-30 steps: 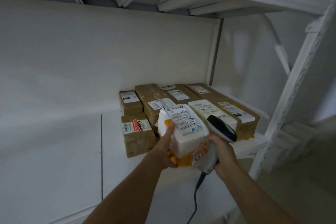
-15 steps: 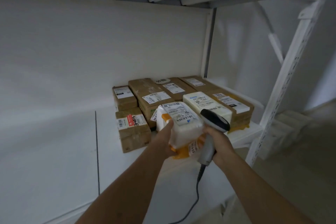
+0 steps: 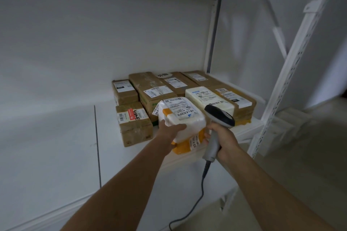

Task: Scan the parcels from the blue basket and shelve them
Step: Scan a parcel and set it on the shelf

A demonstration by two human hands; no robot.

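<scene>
My left hand (image 3: 170, 131) grips a white plastic-wrapped parcel (image 3: 185, 118) with a shipping label on top. It lies on a yellow padded parcel (image 3: 185, 146) at the front of the white shelf (image 3: 65, 146). My right hand (image 3: 222, 135) holds a grey and black barcode scanner (image 3: 216, 127) by its handle, and its fingertips touch the yellow parcel's right edge. The scanner's cable hangs down below the shelf edge. The blue basket is not in view.
Several brown cardboard parcels (image 3: 150, 90) and a cream parcel (image 3: 208, 99) fill the shelf's back right. A small brown box (image 3: 134, 125) stands just left of my left hand. A white perforated upright (image 3: 293, 65) rises at right. Another shelf board runs overhead.
Both hands have carried the white and yellow parcels forward and lower, toward the shelf among the boxes. The scanner has stayed in my right hand.
</scene>
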